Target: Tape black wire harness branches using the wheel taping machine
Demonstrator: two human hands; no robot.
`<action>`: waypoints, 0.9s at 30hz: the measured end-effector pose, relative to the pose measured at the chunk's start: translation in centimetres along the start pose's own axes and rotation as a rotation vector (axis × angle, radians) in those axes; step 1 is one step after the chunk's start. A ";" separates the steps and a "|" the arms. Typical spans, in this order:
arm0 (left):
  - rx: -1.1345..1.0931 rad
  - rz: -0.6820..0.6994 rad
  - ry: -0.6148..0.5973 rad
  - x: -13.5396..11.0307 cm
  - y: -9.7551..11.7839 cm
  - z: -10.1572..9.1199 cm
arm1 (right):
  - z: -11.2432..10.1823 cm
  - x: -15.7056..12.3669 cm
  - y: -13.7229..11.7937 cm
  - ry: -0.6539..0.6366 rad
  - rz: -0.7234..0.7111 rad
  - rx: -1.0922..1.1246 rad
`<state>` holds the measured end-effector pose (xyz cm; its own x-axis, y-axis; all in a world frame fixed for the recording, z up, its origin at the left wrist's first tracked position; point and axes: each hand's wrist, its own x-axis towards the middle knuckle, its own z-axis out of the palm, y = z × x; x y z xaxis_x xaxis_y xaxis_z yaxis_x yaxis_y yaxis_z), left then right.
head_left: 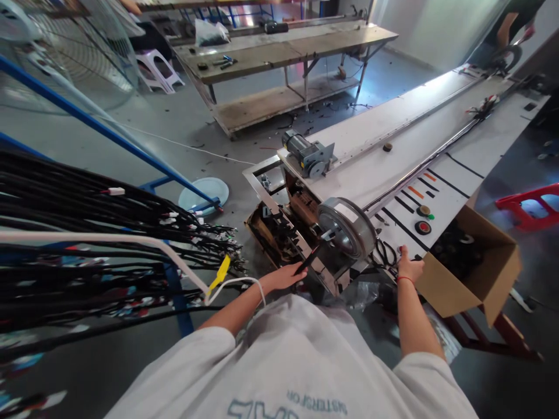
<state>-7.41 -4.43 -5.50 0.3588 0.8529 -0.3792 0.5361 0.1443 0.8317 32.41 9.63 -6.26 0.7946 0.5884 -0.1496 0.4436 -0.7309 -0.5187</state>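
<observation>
My left hand [285,278] is closed around a dark, narrow strip [311,259] that slants up toward the front of a metal wheel [345,230]. The wheel sits at the near end of a long white workbench [375,163]. To its right, my right hand [409,269], with a red cord at the wrist, is at the bench's near edge with fingers curled. Loops of black cable [385,254] lie just left of those fingers; whatever the fingers grip is too small to make out. A grey motor [303,148] is mounted on the bench's left corner.
Black cable bundles [109,203] hang on a blue rack [100,125] at left. An open cardboard box [493,262] stands by my right arm. Tape rolls [423,227] and short strips lie on the bench. Another person [509,29] works at its far end. A red stool [530,203] is at right.
</observation>
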 end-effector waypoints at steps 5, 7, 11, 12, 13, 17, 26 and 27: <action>-0.061 0.024 0.176 -1.3 1.7 -0.2 | -0.2 -0.1 0.0 -0.021 -0.019 -0.002; -0.035 0.015 0.232 -0.6 2.7 -0.2 | -0.3 -0.1 -0.1 -0.021 -0.023 0.006; 0.026 -0.020 0.320 1.5 4.2 -0.2 | -0.2 -0.1 -0.1 -0.011 -0.018 0.021; 0.031 -0.023 0.329 1.9 4.5 -0.3 | -0.2 -0.1 -0.1 -0.014 -0.015 0.016; 0.035 -0.021 0.333 2.4 4.7 -0.4 | -0.2 -0.1 -0.1 -0.018 -0.010 0.007; -0.009 0.002 0.328 4.0 5.6 -0.9 | -0.5 -0.2 -0.2 -0.043 -0.023 -0.004; -1.079 -0.386 -0.279 6.6 4.8 -1.4 | -3.0 -2.0 -9.9 -0.250 -0.682 0.264; -1.120 -0.412 -0.304 6.7 4.5 -1.4 | -2.8 -2.8 -11.9 -0.432 -0.724 0.304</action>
<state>-3.69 2.63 -3.67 0.5614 0.5122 -0.6500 -0.2461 0.8532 0.4598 26.10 15.75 2.75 0.1100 0.9935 0.0293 0.5982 -0.0426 -0.8002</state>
